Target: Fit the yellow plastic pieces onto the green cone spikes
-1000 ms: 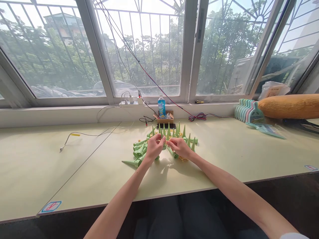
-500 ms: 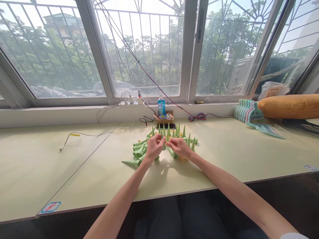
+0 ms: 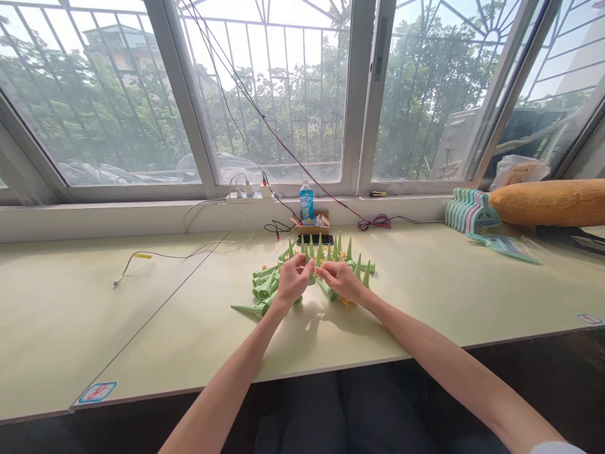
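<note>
Both hands are raised close together over the middle of the table, fingertips almost meeting. My left hand (image 3: 292, 279) is closed in a pinch around a green plastic plant-watering spike, largely covered by the fingers. My right hand (image 3: 341, 279) is also pinched shut, its fingertips at the same piece; whatever small part lies in them is hidden. Around the hands are several more pale green spikes. Some stand point up, like the spike (image 3: 350, 248) at the back right, and others lie on their sides, like the spike (image 3: 250, 309) at the front left. Small yellow parts (image 3: 348, 303) lie among them.
Behind the spikes are a dark phone (image 3: 316, 239) and a small cardboard box (image 3: 312, 231) with a blue bottle (image 3: 307, 203). A white cable (image 3: 165, 255) crosses the table at left. Pastel dustpan-like pieces (image 3: 472, 211) and an orange-brown roll (image 3: 548, 203) are at right.
</note>
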`<state>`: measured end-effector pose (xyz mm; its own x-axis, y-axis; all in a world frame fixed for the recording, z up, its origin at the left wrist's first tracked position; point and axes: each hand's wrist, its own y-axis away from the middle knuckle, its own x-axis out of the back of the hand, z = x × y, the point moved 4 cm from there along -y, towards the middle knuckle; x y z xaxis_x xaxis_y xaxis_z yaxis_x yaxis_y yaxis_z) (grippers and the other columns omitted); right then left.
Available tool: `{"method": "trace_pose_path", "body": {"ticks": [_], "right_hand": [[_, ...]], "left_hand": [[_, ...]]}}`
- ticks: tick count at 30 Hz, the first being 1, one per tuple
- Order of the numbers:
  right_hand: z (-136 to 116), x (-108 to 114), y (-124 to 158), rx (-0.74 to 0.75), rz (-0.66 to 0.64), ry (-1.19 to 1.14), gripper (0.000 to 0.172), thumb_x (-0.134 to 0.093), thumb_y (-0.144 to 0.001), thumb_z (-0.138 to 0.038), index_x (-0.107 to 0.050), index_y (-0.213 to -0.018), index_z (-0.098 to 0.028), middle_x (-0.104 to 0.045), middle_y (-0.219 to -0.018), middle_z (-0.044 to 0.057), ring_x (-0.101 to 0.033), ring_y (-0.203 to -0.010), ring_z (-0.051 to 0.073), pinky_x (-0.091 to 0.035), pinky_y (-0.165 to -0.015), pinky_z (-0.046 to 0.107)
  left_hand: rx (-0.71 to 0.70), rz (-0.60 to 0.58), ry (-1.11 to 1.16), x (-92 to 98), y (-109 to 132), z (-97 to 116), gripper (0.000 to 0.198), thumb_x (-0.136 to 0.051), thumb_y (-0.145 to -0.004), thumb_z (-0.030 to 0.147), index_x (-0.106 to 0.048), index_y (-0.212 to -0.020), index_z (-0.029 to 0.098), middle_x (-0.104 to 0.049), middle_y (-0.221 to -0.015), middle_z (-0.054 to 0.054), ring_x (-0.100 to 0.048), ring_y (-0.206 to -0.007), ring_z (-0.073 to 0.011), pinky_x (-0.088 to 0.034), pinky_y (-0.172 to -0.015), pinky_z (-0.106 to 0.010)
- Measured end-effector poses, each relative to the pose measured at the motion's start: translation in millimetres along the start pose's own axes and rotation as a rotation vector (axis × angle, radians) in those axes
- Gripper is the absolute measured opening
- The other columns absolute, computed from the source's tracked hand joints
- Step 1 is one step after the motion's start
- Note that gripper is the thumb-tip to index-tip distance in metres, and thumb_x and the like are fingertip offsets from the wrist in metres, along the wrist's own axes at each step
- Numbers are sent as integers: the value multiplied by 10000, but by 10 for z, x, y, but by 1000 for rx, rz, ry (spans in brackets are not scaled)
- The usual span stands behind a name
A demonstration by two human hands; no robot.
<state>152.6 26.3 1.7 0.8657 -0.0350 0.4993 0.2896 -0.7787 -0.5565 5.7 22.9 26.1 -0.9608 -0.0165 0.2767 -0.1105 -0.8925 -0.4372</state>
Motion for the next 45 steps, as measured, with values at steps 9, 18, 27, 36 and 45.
{"method": "trace_pose_path", "body": {"ticks": [9, 18, 27, 36, 45], "right_hand": [[7, -11, 14, -5, -22, -43, 304, -538, -889, -443, -524, -723, -189, -431, -551, -46, -326, -505, 96, -261, -499, 247], [38, -26, -3, 17, -31, 17, 434, -455, -927, -447, -403, -585, -186, -370, -527, -42, -296, -517, 92, -243, -513, 244], [-7, -2, 3, 8, -5, -4, 402, -486, -919, -480, -512, -658, -175, -397, -517, -50, -309, -500, 89, -248, -507, 242], [-16, 0, 11, 14, -16, -41, 271, -564, -882, -405, -550, -741, -175, -387, -533, -62, -302, -495, 86, -233, -494, 238], [13, 0, 0, 21, -14, -30, 305, -552, -886, -371, -506, -661, -171, -416, -539, -49, -317, -507, 83, -247, -502, 232]], "left_hand": [[-7, 4, -11, -1, 2, -10, 261, -578, -825, 414, -607, -771, 161, -621, -731, -31, -563, -539, -116, -385, -401, -206], [2, -23, -3, -5, 18, 27, 280, -585, -811, 431, -601, -743, 160, -600, -695, -17, -517, -504, -95, -355, -395, -202], [-4, -2, -3, -5, 14, 23, 260, -575, -825, 412, -584, -767, 159, -578, -699, -11, -504, -496, -86, -351, -386, -190], [-13, -7, -16, -7, 7, -3, 242, -567, -833, 395, -574, -764, 163, -575, -701, -10, -496, -482, -85, -335, -373, -195], [-13, -32, -26, -15, 23, 19, 254, -561, -840, 393, -566, -752, 154, -581, -712, -15, -494, -492, -77, -343, -383, -185]]}}
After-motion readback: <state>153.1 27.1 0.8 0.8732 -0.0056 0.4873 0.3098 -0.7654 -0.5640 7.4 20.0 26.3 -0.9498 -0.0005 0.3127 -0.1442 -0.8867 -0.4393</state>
